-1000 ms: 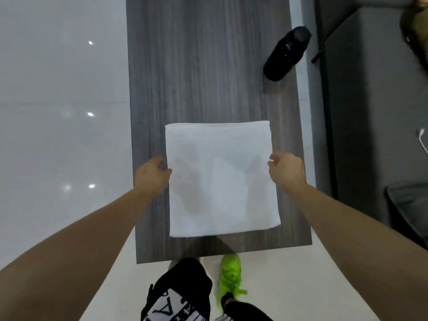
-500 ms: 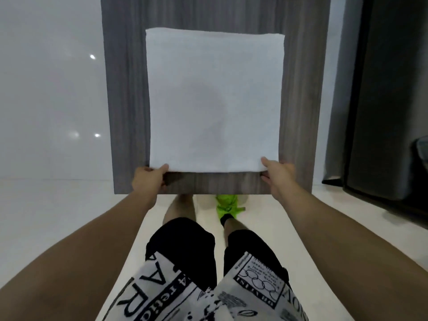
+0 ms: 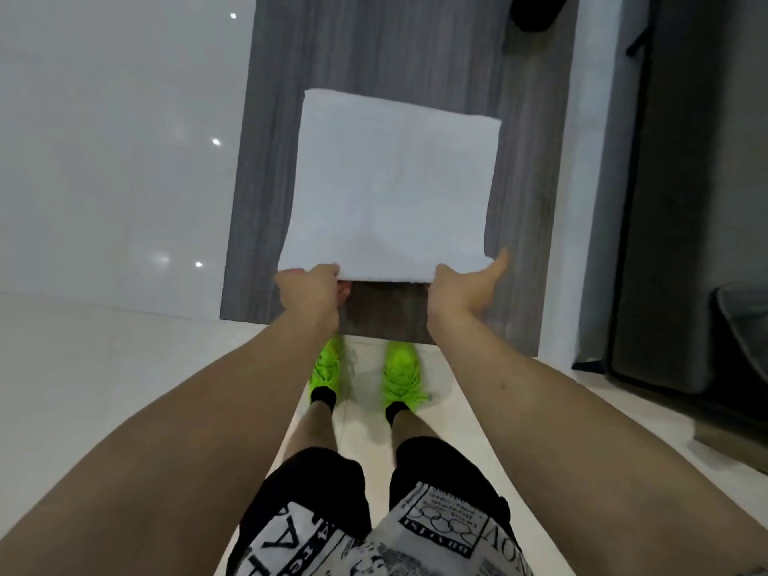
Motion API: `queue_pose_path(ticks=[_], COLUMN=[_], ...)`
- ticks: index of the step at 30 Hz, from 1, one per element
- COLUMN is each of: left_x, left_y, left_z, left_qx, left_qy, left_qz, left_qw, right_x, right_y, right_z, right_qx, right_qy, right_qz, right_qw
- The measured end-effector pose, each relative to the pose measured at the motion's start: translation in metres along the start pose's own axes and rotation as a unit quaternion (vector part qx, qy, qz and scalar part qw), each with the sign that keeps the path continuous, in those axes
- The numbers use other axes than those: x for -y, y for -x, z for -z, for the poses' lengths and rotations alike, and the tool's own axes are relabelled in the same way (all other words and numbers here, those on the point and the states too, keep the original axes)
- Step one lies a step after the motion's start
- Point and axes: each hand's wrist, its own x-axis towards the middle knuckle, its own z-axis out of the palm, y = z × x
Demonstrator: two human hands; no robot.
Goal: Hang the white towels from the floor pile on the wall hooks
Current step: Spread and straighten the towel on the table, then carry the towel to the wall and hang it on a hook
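The white towel hangs flat against the grey wood-grain panel, which I take as my marker for everything else here. The towel covers the middle of that panel, its top edge well below the panel's upper end and its lower edge a little above the panel's foot, so a strip of dark wood shows beneath the cloth.

Both of the person's hands are at that lower edge. The left hand is at the lower left corner of the towel; its grip is closed on the cloth, fingers curled over the hem with the fingertips tucked under it. The right hand is at the lower right corner; its thumb lies along the hem and points out toward the panel's right side, while the rest of the fingers are out of sight behind the cloth, and the corner appears to be pinched between them.

A black object sits at the top right of the panel, cut off by the edge of view; what it is I cannot tell. Left of the panel runs a glossy white wall with small light spots. Below the panel, on the pale floor, stand two bright green shoes, just in front of its foot. Right of the panel is a dark grey cabinet front.
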Motion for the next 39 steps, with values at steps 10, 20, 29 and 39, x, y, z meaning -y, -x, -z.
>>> queue_pose_path(ticks=[10,20,29,39], left_x=[-0.199,-0.339,-0.376,-0.317], left_y=[0.132,0.184,0.192,0.181], left_z=[0.070,0.305,0.596,0.888], left_qx=[0.007,-0.114,-0.284,-0.470], left_qy=[-0.219,-0.179,-0.180,-0.139], left_qz=[-0.386,-0.550,-0.572,-0.456], left_qw=[0.896,0.808,0.748,0.743], right_x=[0.204,0.277,0.212,0.070], right_y=[0.155,0.382,0.655,0.912], right_z=[-0.017,-0.071,-0.133,-0.214], right_qx=[0.227,0.179,0.300,0.525], right_qy=[0.185,0.274,0.238,0.242], right_qz=[0.359,0.734,0.817,0.757], right_qw=[0.886,0.595,0.431,0.305])
